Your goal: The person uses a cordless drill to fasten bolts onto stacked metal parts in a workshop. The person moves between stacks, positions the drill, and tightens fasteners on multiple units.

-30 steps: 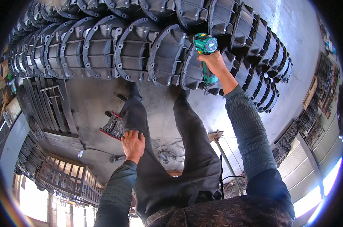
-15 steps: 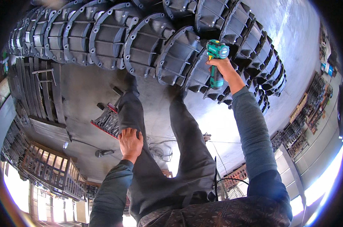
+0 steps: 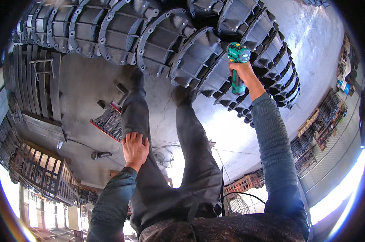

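Observation:
In my right hand [image 3: 245,74] is a green and black cordless drill [image 3: 239,54], its grip wrapped by my fingers. The drill's nose points left into the rows of black ribbed round castings [image 3: 198,54], which have bolt holes along their rims. Whether the tip touches a casting is hidden in the dark gap. My left hand [image 3: 135,150] lies spread on my left leg near the knee [image 3: 135,121], holding nothing.
Beside my left leg lies a red-edged crate with black parts [image 3: 108,121]. Farther left are dark slats [image 3: 31,86], a black power tool [image 3: 101,155] with a cord, and a slatted rack [image 3: 45,169]. More stacked parts [image 3: 319,125] line the right side.
The view has shifted slightly, moving the castings a little right and up. The drill stays at about the same place among them, and my left hand remains on my leg.

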Tool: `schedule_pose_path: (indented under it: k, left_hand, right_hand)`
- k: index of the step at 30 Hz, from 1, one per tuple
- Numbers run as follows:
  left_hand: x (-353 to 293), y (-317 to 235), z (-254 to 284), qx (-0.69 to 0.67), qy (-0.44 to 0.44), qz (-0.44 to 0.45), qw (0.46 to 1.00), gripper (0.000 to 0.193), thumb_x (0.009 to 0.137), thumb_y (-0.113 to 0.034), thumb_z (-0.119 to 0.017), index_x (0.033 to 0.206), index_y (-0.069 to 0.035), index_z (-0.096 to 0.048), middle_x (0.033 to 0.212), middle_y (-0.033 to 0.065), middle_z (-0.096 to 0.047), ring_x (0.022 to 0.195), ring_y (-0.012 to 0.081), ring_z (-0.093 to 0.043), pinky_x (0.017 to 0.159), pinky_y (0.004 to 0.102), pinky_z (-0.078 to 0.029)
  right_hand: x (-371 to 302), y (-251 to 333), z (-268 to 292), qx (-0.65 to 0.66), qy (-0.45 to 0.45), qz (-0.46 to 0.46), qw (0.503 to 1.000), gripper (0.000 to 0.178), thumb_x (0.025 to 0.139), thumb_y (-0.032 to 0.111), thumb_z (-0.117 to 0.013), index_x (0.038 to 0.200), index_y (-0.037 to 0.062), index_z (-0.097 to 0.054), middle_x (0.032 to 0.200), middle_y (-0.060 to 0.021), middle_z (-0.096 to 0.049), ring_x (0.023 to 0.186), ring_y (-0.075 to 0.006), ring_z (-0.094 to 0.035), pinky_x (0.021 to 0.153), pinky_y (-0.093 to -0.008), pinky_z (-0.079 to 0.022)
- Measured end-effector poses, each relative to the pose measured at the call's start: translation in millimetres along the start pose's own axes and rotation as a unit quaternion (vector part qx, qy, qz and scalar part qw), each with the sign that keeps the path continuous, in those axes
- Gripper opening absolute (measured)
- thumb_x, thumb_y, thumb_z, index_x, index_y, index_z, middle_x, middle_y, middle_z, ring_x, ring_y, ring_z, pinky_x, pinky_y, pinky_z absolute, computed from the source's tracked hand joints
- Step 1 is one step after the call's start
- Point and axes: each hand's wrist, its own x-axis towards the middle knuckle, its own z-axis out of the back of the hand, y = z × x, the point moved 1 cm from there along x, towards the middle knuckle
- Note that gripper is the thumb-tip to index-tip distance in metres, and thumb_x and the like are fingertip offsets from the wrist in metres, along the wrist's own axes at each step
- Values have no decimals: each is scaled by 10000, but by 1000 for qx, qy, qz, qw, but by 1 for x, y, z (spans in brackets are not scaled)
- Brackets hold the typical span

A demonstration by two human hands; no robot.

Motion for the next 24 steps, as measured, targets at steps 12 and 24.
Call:
schedule_pose_path:
  k: [12, 24]
  left_hand:
    - [1, -3, 0, -5, -2, 6, 1000, 290, 953, -346, -655, 1013, -75, -737, 1081, 95, -645, 1123, 303, -577, 973, 482, -447]
    - [-3, -6, -6, -4, -15, 16, 1000, 283, 953, -340, -654, 1010, -74, -735, 1103, 93, -657, 1133, 298, -582, 967, 483, -449]
  right_hand:
    - [5, -10, 7, -76, -11, 20, 997, 190, 750, 135, -782, 896, 27, -726, 744, -65, -712, 632, -204, -687, 618, -362, -543]
    - [-17, -22, 30, -61, -29, 20, 998, 269, 795, 160, -792, 1025, 24, -761, 860, -55, -749, 714, -170, -709, 666, -339, -553]
